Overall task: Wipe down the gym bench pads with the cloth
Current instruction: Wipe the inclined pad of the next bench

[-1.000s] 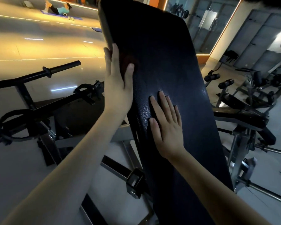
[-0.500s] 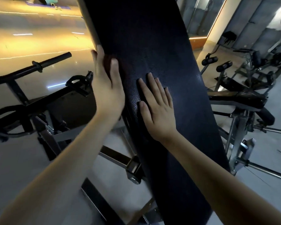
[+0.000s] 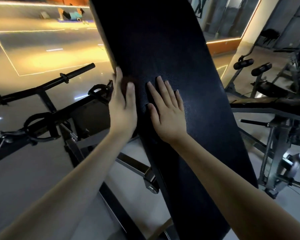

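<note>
A long black textured bench pad runs tilted from top centre down to the bottom right. My left hand clasps its left edge, thumb on the front face. A small dark reddish cloth shows between thumb and fingers, mostly hidden and hard to make out. My right hand lies flat on the pad's middle with fingers spread and nothing in it, a few centimetres right of my left thumb.
The bench's steel frame and hinge bracket sit below the pad. A black barbell rack stands at the left and other black gym machines at the right. A person lies on a mat far back on the glossy floor.
Both hands stay on the pad, left on the edge and right flat. The view has shifted, so the hands sit a little lower and the far floor shows more.
</note>
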